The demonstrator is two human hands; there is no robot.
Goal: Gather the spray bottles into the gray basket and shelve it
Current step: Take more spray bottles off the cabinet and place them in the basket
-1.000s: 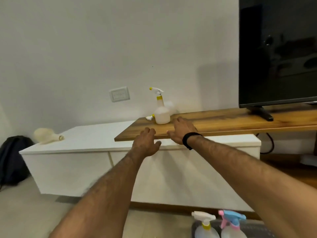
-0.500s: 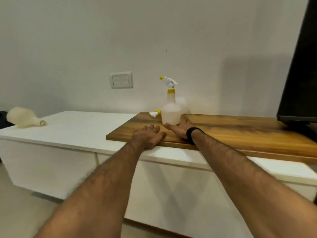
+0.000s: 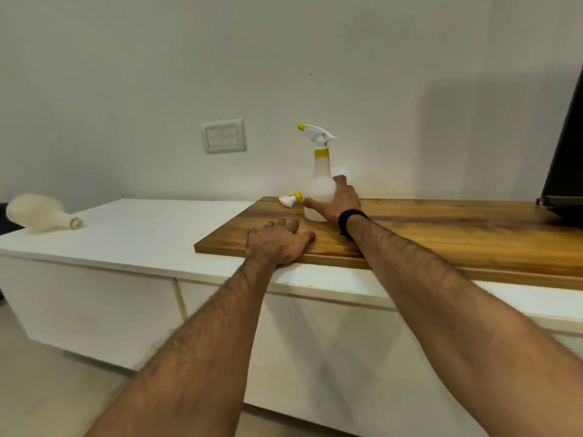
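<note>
A translucent white spray bottle [image 3: 319, 175] with a yellow collar and yellow nozzle tip stands upright on the wooden shelf top [image 3: 441, 228] near the wall. My right hand [image 3: 339, 200], with a black band on the wrist, wraps its thumb and fingers round the bottle's lower body. A small white and yellow sprayer piece [image 3: 290, 199] lies just left of the bottle. My left hand [image 3: 277, 244] rests flat, fingers straight, on the shelf's front left corner. The gray basket is out of view.
The wooden top lies over a low white cabinet [image 3: 126, 234]. A cream bottle [image 3: 41, 212] lies on its side at the cabinet's far left. A wall switch plate [image 3: 223, 135] sits above. A black TV edge [image 3: 564, 171] stands at the right.
I have moved closer and the view swung left. My right hand went from the wooden top up to the bottle and closed round its base. My left hand stays flat on the wood.
</note>
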